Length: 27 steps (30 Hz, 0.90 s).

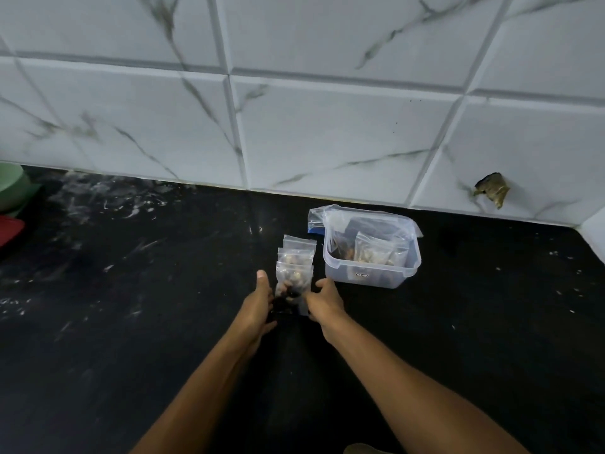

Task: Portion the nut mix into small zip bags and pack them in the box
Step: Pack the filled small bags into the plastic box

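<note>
Both hands, left point(258, 301) and right point(324, 298), pinch a filled zip bag point(292, 283) between them, beside the box point(371, 249).

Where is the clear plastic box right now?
The box sits on the black counter, right of centre near the tiled wall, just right of the stacked zip bags.

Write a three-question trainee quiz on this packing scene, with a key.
1. True or false: the box has bags in it already.
2. The filled bags outside the box lie: A) left of it B) right of it C) behind it.
3. Which hands touch the nearest bag?

Key: 1 true. 2 A. 3 both: left hand and right hand, one at each side.
</note>
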Each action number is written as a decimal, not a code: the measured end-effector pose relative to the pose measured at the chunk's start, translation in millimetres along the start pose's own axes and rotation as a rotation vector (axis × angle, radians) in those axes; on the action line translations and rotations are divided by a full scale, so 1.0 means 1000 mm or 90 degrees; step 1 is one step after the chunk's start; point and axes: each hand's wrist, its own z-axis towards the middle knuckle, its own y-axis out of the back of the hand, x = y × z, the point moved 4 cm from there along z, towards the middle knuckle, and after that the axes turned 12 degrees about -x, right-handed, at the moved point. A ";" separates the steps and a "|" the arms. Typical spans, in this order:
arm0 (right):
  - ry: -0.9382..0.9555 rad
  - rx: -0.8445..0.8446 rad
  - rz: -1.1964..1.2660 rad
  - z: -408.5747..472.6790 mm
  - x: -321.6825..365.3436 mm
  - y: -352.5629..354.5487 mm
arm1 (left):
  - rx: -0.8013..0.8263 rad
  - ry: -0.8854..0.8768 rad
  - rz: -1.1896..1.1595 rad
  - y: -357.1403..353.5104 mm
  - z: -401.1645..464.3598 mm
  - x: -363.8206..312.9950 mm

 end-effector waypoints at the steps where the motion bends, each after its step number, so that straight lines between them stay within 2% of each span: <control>1: -0.013 0.006 0.013 0.000 -0.001 -0.002 | -0.002 -0.005 0.002 -0.002 -0.002 -0.001; 5: -0.012 0.039 0.036 0.000 -0.003 -0.007 | -0.012 -0.006 0.009 0.000 -0.004 0.000; 10: 0.037 0.083 -0.012 -0.002 0.000 -0.009 | -0.014 0.008 -0.007 0.007 0.002 0.009; 14: 0.052 0.182 0.013 -0.010 0.012 -0.004 | 0.014 -0.042 0.045 0.004 -0.004 0.010; 17: 0.080 0.164 -0.001 -0.016 0.022 0.005 | 0.034 -0.071 0.063 0.000 -0.012 0.008; 20: 0.118 0.162 -0.011 -0.023 0.040 0.023 | 0.059 -0.121 0.049 -0.006 -0.024 -0.002; 23: 0.179 0.175 0.009 -0.035 0.072 0.052 | 0.086 -0.235 0.063 -0.015 -0.039 -0.029; 27: 0.243 0.122 0.068 -0.031 0.118 0.100 | 0.110 -0.357 0.083 -0.043 -0.063 -0.077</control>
